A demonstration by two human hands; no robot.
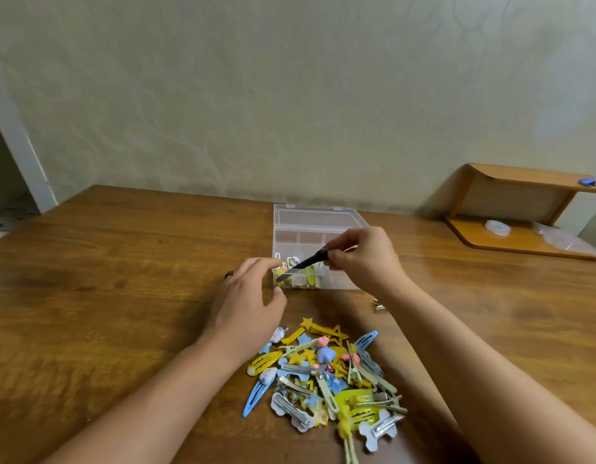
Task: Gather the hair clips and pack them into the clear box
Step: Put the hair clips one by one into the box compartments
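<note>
A clear box point(340, 283) with inner dividers stands open on the wooden table, its lid point(318, 216) tipped back. Several clips lie in its front left compartment. My right hand point(366, 259) pinches one end of a long black hair clip point(303, 264) that slants down over that compartment. My left hand point(249, 296) hovers at the box's left front corner, fingers loosely curled, holding nothing. A pile of yellow, blue and silver hair clips point(326, 373) lies on the table between my forearms.
A small metal clip point(378, 305) lies on the table right of the box. A wooden shelf point(510, 236) at the back right holds a tape roll point(497, 227) and a plastic bag. The wall runs just behind the table.
</note>
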